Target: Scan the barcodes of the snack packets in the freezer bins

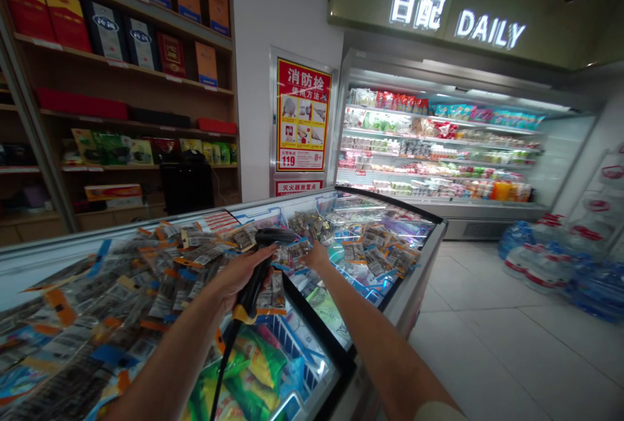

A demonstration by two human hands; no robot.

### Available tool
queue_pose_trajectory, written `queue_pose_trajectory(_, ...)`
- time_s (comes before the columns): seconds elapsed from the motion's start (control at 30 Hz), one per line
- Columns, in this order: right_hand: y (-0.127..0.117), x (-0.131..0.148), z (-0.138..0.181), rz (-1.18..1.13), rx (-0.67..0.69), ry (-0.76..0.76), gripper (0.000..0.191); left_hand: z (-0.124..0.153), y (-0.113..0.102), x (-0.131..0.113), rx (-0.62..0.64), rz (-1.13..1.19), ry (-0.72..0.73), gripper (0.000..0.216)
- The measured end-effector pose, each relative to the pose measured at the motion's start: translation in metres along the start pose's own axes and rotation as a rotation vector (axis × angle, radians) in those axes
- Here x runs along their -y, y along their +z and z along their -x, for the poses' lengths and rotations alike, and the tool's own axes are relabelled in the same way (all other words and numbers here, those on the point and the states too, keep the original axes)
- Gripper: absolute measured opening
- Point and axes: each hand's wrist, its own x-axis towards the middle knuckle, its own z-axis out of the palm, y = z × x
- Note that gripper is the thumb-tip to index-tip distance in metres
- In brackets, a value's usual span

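My left hand (240, 276) is closed round the handle of a black barcode scanner (266, 249), whose head points to the right over the chest freezer (414, 271). Its cable hangs down past my forearm. My right hand (316, 256) reaches out over the freezer's glass lid among several small snack packets (363, 245); its fingers are turned away from me and I cannot see what they do. More packets (160, 278) are spread across the lid on the left.
Wooden shelves (121, 70) with boxed goods line the left wall. An open refrigerated display (439, 148) stands at the back. Packs of water bottles (560, 265) lie on the tiled floor at right. A red fire-hydrant poster (302, 115) hangs on the wall.
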Motion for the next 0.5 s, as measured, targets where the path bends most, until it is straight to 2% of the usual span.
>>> queue_pose_trajectory(0.1,-0.012,-0.012,0.003,-0.151,-0.059,0.014,0.033,0.000,0.002,0.001,0.061,0.041,-0.025,0.037)
queue_pose_trajectory(0.3,-0.029,-0.032,0.005,-0.422,-0.213,0.008,0.034,0.002,0.010,0.003,0.148,0.085,-0.068,0.035)
queue_pose_trajectory(0.5,-0.030,-0.044,-0.002,-0.532,-0.232,-0.008,0.037,0.000,0.013,0.007,0.224,0.100,-0.075,0.036)
